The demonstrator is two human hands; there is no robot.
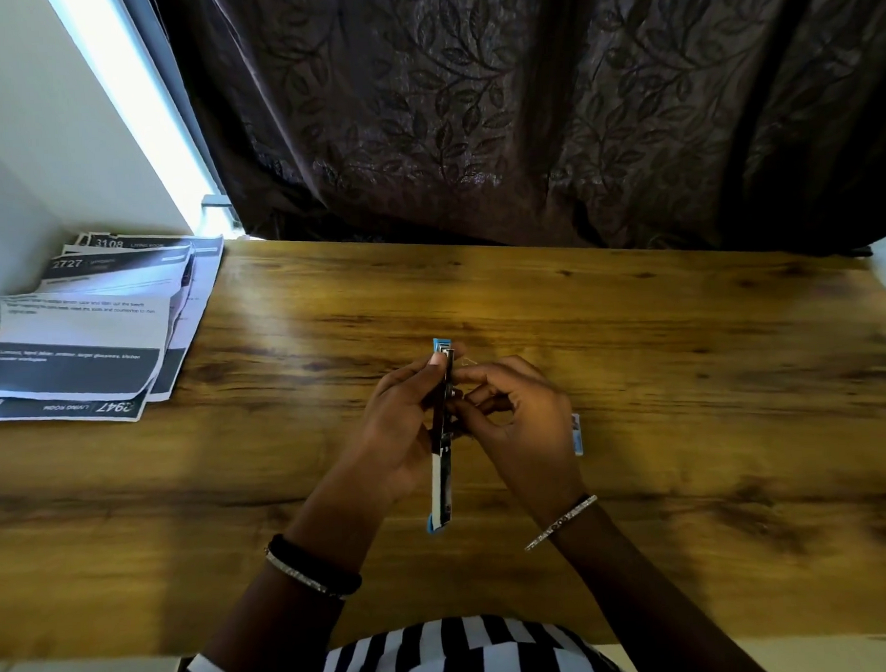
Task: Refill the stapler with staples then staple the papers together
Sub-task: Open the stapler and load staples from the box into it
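Note:
A slim blue and metal stapler (443, 480) is held lengthwise over the middle of the wooden table (686, 376), its blue tip pointing away from me. My left hand (402, 429) grips its left side, thumb near the far end. My right hand (521, 424) pinches at the stapler's middle with fingertips; whether it holds staples I cannot tell. A small blue box (577, 434), partly hidden, shows behind my right hand. The papers (90, 325), several printed sheets with dark bands, lie in a loose stack at the table's far left.
A dark leaf-patterned curtain (522, 103) hangs behind the table's far edge. A white wall and a bright window strip (131, 105) stand at the left. My striped shirt is at the near edge.

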